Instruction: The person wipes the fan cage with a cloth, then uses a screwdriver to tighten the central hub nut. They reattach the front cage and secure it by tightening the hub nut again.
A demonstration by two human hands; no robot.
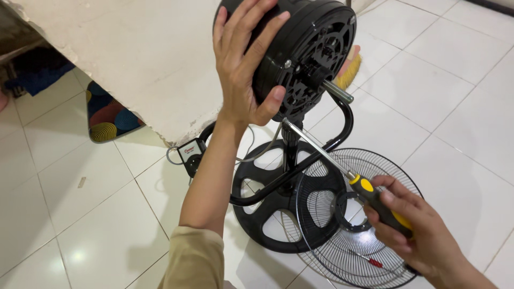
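left hand [243,64]: fingers spread, gripping the fan motor [308,45]
right hand [423,235]: fingers wrapped round the screwdriver [342,168], tip at motor
floor: grille [342,241]

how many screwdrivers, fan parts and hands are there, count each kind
screwdrivers: 2, a yellow-and-black one in the right hand, a small red-handled one on the grille
fan parts: 3, motor housing, round base, wire grille
hands: 2, left hand, right hand
total: 7

Black fan motor [308,51], yellow-black screwdriver [375,200]
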